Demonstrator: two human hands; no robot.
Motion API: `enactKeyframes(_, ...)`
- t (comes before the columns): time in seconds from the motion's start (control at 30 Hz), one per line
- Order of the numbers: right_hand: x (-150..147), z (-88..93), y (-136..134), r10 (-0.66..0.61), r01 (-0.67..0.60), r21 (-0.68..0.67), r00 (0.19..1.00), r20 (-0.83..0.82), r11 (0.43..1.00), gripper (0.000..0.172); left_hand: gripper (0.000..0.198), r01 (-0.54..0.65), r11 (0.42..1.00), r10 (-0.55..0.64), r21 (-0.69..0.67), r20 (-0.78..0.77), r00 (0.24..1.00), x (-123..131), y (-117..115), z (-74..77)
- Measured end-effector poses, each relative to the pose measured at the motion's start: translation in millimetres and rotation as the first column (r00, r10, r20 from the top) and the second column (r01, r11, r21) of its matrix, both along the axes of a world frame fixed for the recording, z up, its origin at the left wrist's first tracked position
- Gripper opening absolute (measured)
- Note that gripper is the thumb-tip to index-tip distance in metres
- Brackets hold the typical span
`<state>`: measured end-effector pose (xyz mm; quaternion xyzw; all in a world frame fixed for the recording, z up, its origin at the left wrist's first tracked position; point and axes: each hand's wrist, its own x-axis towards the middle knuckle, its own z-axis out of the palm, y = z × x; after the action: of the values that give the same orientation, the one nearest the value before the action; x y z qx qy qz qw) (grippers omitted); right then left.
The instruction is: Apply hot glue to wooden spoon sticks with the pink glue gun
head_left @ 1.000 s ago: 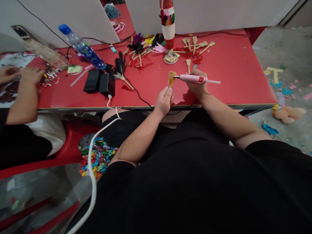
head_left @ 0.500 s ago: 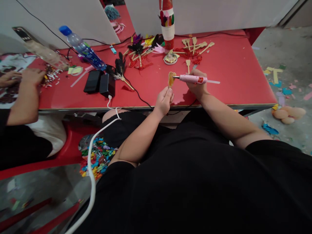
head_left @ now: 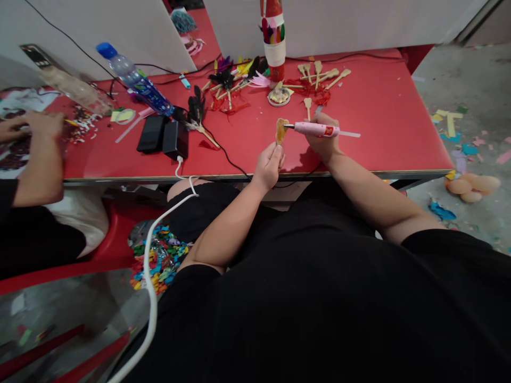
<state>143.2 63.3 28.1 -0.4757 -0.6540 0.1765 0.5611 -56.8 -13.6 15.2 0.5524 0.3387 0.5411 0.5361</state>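
Over the front half of the red table, my left hand pinches the lower end of a small flat wooden piece, held upright with a yellowish-brown face. My right hand is closed round a pink pen-shaped tool, whose metal tip points left and meets or nearly meets the wooden piece. Behind my hands sits a small round dish with yellowish contents. One loose wooden stick lies just beyond my right hand, and several more are at the back among red threads.
A decorated red cylinder stands at the back. Feathered sticks, a blue-capped bottle, a black box and cables are to the left. Another person's hands work at far left. The red table extends right.
The other person's hands at far left have shifted slightly left. My hands, the wooden piece and the pink tool have barely moved.
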Motion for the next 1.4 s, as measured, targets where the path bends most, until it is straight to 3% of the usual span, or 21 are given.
enactKeyframes(0.2, 3.4, -6.8, 4.6, -0.001, 0.001, -0.025, 1.0, 0.0, 1.0, 0.065, 0.074, -0.008, 0.999, 0.008, 0.032, -0.003, 1.0, -0.2, 0.8, -1.5)
enactKeyframes(0.47, 8.5, -22.9, 15.8, -0.022, 0.023, 0.051, 0.999, -0.024, 0.998, 0.082, 0.071, -0.019, 1.0, 0.02, 0.009, -0.032, 0.999, 1.3, -0.2, 2.7)
enactKeyframes(0.73, 11.0, -26.5, 15.3, 0.024, -0.025, -0.027, 0.999, -0.036, 0.999, 0.063, 0.067, -0.009, 1.0, 0.009, 0.014, -0.039, 0.999, 0.2, -0.8, 2.7)
enactKeyframes(0.93, 9.4, -27.6, 14.9, -0.004, 0.012, 0.107, 0.998, -0.07, 0.994, 0.072, 0.066, 0.004, 1.0, -0.003, 0.014, -0.012, 1.0, 0.6, -1.4, 3.0)
enactKeyframes(1.07, 8.1, -24.2, 13.5, -0.049, 0.05, 0.04, 0.998, -0.043, 0.998, 0.072, 0.064, 0.0, 1.0, 0.0, -0.01, -0.026, 1.0, 0.8, -1.4, 3.4)
enactKeyframes(1.4, 12.9, -24.6, 14.1, -0.06, 0.06, 0.073, 0.998, -0.004, 0.996, 0.079, 0.075, 0.02, 0.993, -0.016, 0.112, -0.033, 0.999, -0.4, 3.1, -6.9)
